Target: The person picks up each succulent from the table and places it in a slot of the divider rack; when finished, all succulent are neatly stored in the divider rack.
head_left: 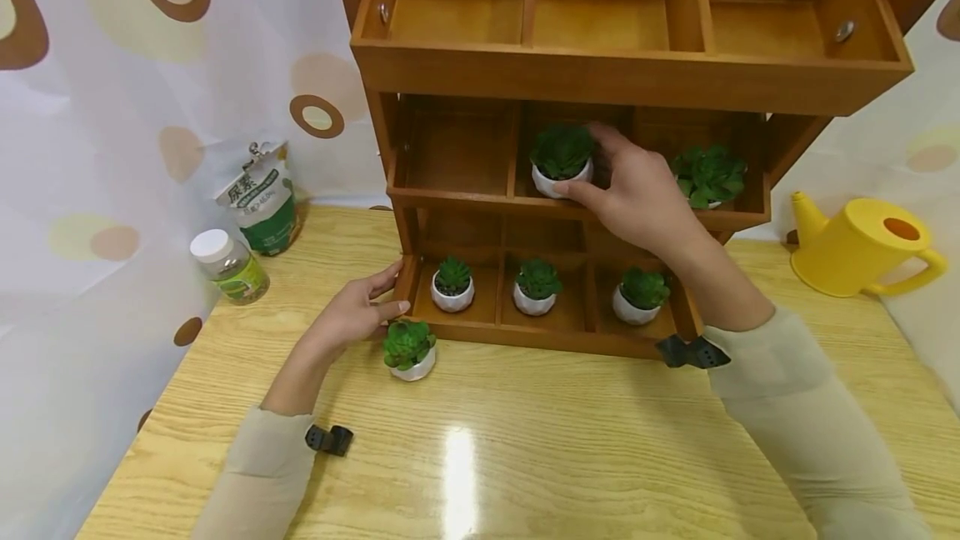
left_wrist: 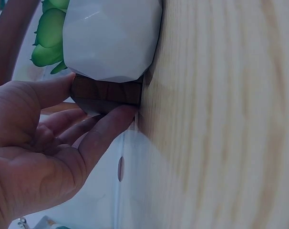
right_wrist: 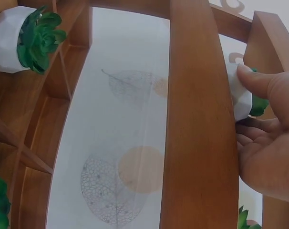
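My right hand [head_left: 641, 190] holds a potted succulent [head_left: 561, 155] by its white faceted pot, thumb in front, at the middle compartment of the wooden rack's [head_left: 630, 80] middle tier. In the right wrist view the front board hides part of that white pot [right_wrist: 240, 93]. With thumb and fingers, my left hand [head_left: 354, 315] grips the left front corner of the bottom tier. Just in front of that corner, another potted succulent [head_left: 409, 350] stands on the table; its pot [left_wrist: 113, 38] fills the top of the left wrist view.
Three small succulents, one per compartment, including a middle one [head_left: 537, 286], stand in the bottom tier. A further succulent [head_left: 708, 177] sits in the middle tier's right compartment. A yellow watering can [head_left: 855, 248] is at right; a jar [head_left: 231, 267] and a clipped bag [head_left: 262, 202] are at left.
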The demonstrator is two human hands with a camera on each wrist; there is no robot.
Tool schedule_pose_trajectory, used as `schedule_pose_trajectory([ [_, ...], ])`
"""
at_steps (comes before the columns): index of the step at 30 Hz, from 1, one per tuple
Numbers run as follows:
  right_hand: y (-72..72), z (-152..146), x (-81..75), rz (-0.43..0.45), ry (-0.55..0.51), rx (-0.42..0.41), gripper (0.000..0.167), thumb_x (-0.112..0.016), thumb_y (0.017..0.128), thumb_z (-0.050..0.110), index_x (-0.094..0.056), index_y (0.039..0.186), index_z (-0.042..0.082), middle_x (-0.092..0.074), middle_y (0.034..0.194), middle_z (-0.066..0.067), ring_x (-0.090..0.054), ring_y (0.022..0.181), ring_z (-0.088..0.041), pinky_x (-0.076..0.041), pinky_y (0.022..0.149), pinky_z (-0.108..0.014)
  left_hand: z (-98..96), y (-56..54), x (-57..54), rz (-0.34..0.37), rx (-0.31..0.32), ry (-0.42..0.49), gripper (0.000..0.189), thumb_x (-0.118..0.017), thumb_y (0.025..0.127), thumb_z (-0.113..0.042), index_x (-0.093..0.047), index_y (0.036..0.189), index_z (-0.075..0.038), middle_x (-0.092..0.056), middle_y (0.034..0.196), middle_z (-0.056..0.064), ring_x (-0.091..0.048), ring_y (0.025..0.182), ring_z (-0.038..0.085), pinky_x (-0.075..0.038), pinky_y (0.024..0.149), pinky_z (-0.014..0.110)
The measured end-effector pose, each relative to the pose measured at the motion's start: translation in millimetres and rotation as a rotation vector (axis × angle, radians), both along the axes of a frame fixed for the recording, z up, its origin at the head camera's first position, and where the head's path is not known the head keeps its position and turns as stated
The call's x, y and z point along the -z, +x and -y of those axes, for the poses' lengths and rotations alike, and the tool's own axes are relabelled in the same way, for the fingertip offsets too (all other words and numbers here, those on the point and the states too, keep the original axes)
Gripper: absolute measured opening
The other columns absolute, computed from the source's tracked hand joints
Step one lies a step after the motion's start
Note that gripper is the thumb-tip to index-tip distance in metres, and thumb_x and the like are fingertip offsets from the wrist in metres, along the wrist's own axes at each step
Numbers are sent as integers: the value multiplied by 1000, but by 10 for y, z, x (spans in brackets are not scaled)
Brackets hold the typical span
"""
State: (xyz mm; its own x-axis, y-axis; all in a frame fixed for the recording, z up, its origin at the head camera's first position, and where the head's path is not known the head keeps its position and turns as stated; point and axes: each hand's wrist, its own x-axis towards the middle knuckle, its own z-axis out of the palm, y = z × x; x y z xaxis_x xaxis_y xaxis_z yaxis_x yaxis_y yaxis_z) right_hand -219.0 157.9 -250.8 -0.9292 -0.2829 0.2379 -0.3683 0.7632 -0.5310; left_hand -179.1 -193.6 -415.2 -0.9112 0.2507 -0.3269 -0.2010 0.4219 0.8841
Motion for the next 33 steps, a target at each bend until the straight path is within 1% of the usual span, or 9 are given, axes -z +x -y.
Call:
schedule_pose_trajectory([
  [2,1,15,11,-1,18,1,72,-71,96,36,-40,155,11,-65,133,-18,-64,108,-35,-49,92,-53,2,-1,4,2,-2,0,73,-61,102,-18,-23,163,-27,-27,166,19,-50,139,36,-57,95,46],
  [5,-2,37,19,-5,44,-1,72,-70,96,35,-39,156,10,-65,133,-20,-65,109,-37,-50,94,-55,6,0,10,-1,-1,-2,72,-62,102,-18,-23,163,-27,-28,166,19,-51,139,36,-58,95,46],
  [7,-4,50,16,-9,64,-4,73,-70,96,34,-37,156,9,-64,134,-22,-64,112,-40,-50,96,-56,9,0,12,-3,0,-1,72,-62,102,-18,-23,163,-27,-28,166,20,-50,139,36,-58,95,46],
  [10,-9,60,6,-20,94,-9,73,-70,97,33,-37,155,6,-60,140,-24,-60,122,-43,-48,102,-59,14,-2,13,-8,3,-5,72,-62,102,-18,-23,163,-27,-28,166,19,-51,138,36,-58,94,46],
  [18,-17,44,-15,-12,136,-24,72,-67,99,32,-34,158,5,-52,150,-23,-54,131,-44,-44,108,-60,14,-10,28,-10,7,-14,72,-62,102,-19,-23,163,-28,-28,166,19,-52,137,36,-58,94,45],
  [21,-12,45,-10,-8,139,-25,74,-66,99,31,-31,160,6,-45,156,-21,-49,137,-44,-41,112,-60,9,-6,30,-10,4,-19,72,-62,102,-19,-23,163,-28,-28,166,19,-52,138,36,-59,93,45],
  [25,3,34,-7,7,119,-17,77,-67,99,31,-27,162,12,-38,162,-17,-45,141,-43,-39,112,-60,5,0,28,-7,0,-22,72,-61,103,-19,-23,163,-28,-28,166,18,-51,138,36,-59,93,44],
  [28,12,19,-14,26,108,-13,79,-68,98,32,-26,163,15,-36,163,-15,-45,141,-42,-39,112,-60,5,-1,28,-4,1,-21,72,-61,103,-19,-22,163,-29,-28,166,18,-52,138,35,-58,94,44],
  [33,19,15,-13,28,96,-17,79,-69,98,32,-26,162,14,-36,163,-15,-43,143,-41,-38,114,-60,6,-2,27,-7,-1,-19,72,-60,103,-19,-22,163,-28,-28,166,18,-53,137,35,-58,94,45],
])
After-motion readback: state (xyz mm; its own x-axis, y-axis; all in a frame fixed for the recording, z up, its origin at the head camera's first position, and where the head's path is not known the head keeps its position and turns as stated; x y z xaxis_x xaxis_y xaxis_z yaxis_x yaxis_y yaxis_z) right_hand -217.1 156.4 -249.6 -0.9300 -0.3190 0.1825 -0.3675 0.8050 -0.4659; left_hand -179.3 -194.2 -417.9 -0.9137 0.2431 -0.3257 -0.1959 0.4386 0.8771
